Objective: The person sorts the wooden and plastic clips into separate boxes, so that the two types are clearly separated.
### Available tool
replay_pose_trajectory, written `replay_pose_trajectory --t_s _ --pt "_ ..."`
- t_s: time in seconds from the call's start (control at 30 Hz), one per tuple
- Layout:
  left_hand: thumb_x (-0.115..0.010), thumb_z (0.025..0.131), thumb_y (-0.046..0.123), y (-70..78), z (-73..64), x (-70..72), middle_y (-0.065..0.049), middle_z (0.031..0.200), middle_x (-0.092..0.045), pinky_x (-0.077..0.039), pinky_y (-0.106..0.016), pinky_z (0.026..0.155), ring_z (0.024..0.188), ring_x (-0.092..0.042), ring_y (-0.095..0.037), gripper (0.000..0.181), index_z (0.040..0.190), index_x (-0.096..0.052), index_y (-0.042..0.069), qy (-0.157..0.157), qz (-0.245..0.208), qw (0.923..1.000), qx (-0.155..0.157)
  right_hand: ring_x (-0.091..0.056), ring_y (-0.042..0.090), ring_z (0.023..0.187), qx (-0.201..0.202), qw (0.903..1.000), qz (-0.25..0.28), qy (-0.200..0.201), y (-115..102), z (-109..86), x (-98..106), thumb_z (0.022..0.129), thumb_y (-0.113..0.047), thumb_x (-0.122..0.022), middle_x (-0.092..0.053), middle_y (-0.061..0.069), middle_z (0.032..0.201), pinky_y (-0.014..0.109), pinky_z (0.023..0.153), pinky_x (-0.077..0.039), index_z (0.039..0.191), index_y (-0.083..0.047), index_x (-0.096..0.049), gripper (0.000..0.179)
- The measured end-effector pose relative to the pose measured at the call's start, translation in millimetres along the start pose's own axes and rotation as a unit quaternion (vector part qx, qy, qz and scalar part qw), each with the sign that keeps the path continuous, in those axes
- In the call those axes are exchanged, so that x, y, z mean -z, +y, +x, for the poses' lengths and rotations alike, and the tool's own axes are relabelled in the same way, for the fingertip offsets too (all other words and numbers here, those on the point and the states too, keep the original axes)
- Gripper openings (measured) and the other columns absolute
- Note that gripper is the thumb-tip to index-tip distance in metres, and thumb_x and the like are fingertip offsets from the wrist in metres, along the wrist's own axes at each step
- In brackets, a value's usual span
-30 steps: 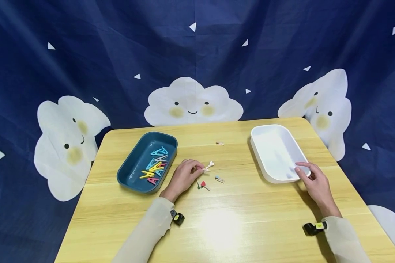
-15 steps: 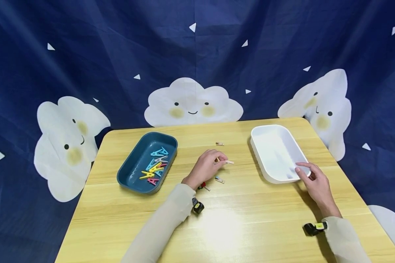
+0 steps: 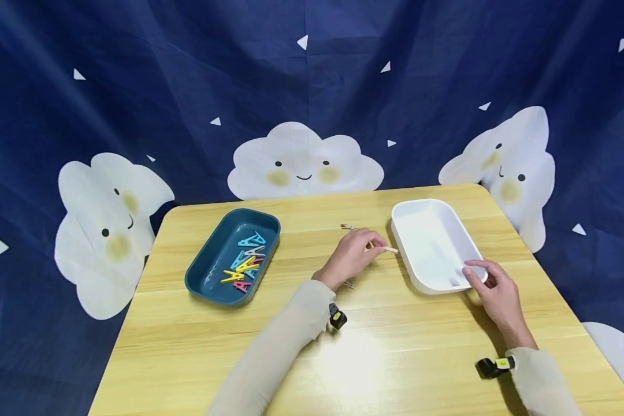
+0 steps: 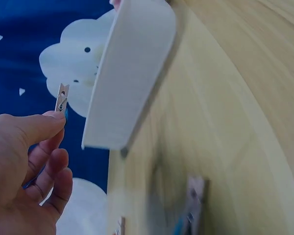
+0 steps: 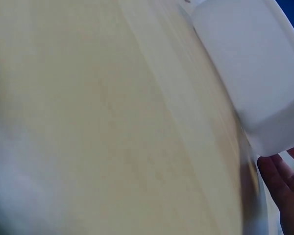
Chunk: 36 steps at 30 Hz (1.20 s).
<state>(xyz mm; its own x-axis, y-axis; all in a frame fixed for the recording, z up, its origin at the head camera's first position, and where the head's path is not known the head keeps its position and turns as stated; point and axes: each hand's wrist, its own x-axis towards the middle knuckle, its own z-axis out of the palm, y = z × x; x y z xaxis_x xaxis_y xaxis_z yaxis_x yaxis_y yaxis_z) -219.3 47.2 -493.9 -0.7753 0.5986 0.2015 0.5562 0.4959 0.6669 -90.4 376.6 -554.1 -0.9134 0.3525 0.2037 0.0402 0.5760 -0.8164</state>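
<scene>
Between thumb and fingers, my left hand [image 3: 351, 257] pinches a small wooden clothespin [image 4: 61, 99], just left of the white plastic bin [image 3: 430, 245]. In the left wrist view the clothespin points upward beside the bin's side wall. My right hand [image 3: 501, 297] grips the bin's near right corner, thumb over the rim and fingers outside and below. No clothespins show inside this bin. One wooden clothespin [image 3: 348, 226] lies behind my left hand. Another, with some blue on it [image 4: 193, 205], lies under my left wrist, blurred in the left wrist view.
A dark blue bin [image 3: 204, 282] stands at the left of the wooden table [image 3: 426, 358]. Several plastic clothespins [image 3: 245, 266] in yellow, blue and pink lie in it. A navy curtain [image 3: 312, 75] with clouds hangs behind the table.
My left hand has picked up the wooden clothespin and carried it right, close to the white bin. The white bin has shifted slightly left with my right hand on it.
</scene>
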Motion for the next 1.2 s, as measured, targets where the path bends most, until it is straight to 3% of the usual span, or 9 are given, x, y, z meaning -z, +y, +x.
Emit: replay_pose_trajectory --t_s 0.2,0.37,0.7,0.93,1.07,1.2 --pt "-0.071 0.108 0.026 18.3 14.7 -10.7 0.005 0.110 -0.076 -0.051 -0.020 0.099 0.109 -0.066 -0.012 0.015 0.118 -0.079 0.018 -0.015 0.010 0.9997 -0.019 -0.034 0.007 0.060 0.009 0.9999 0.006 0.008 -2.7 -5.7 -6.2 0.103 -0.012 -0.076 -0.036 -0.008 0.072 0.029 0.055 -0.030 0.125 0.004 -0.073 0.027" --pt "-0.071 0.108 0.029 31.5 26.3 -25.7 0.010 0.112 -0.079 -0.047 -0.027 0.110 0.111 -0.066 -0.009 0.017 0.121 -0.080 0.022 -0.028 0.063 0.9969 -0.039 -0.034 0.006 0.061 0.004 0.9999 0.003 0.014 -4.7 -10.8 -7.9 0.103 -0.012 -0.076 -0.037 -0.005 0.076 0.028 0.056 -0.030 0.125 0.003 -0.073 0.026" --pt "-0.068 0.110 0.036 48.0 37.2 -51.2 0.018 0.117 -0.076 -0.041 -0.030 0.112 0.112 -0.060 -0.005 0.017 0.121 -0.080 0.034 -0.099 0.190 0.9736 -0.078 -0.035 0.004 0.063 -0.003 0.9996 0.008 0.026 -11.2 -20.0 -14.9 0.102 -0.007 -0.077 -0.043 -0.007 0.083 0.026 0.056 -0.031 0.122 0.003 -0.075 0.022" --pt "-0.068 0.110 0.038 49.3 42.2 -66.2 0.020 0.116 -0.076 -0.042 -0.027 0.104 0.110 -0.060 -0.003 0.017 0.120 -0.081 0.037 -0.148 0.208 0.9642 -0.072 -0.035 0.004 0.061 0.008 0.9993 0.027 0.025 -51.2 -31.7 -12.0 0.102 -0.004 -0.075 -0.045 -0.008 0.084 0.026 0.054 -0.031 0.119 0.006 -0.075 0.020" --pt "-0.068 0.109 0.037 46.5 43.0 -72.1 0.022 0.115 -0.076 -0.041 -0.029 0.108 0.111 -0.061 -0.001 0.017 0.120 -0.081 0.039 -0.155 0.222 0.9600 -0.071 -0.036 0.006 0.063 0.009 0.9995 0.022 0.023 -40.4 -29.8 -14.7 0.102 -0.004 -0.075 -0.049 -0.013 0.091 0.026 0.055 -0.031 0.121 0.006 -0.074 0.021" --pt "-0.069 0.109 0.037 44.8 42.9 -74.4 0.023 0.118 -0.076 -0.041 -0.029 0.110 0.115 -0.062 -0.002 0.018 0.122 -0.081 0.039 -0.151 0.223 0.9605 -0.069 -0.036 0.007 0.063 0.008 0.9997 0.014 0.021 -21.9 -25.6 -17.6 0.103 -0.004 -0.075 -0.051 -0.016 0.096 0.026 0.055 -0.031 0.123 0.005 -0.074 0.022"
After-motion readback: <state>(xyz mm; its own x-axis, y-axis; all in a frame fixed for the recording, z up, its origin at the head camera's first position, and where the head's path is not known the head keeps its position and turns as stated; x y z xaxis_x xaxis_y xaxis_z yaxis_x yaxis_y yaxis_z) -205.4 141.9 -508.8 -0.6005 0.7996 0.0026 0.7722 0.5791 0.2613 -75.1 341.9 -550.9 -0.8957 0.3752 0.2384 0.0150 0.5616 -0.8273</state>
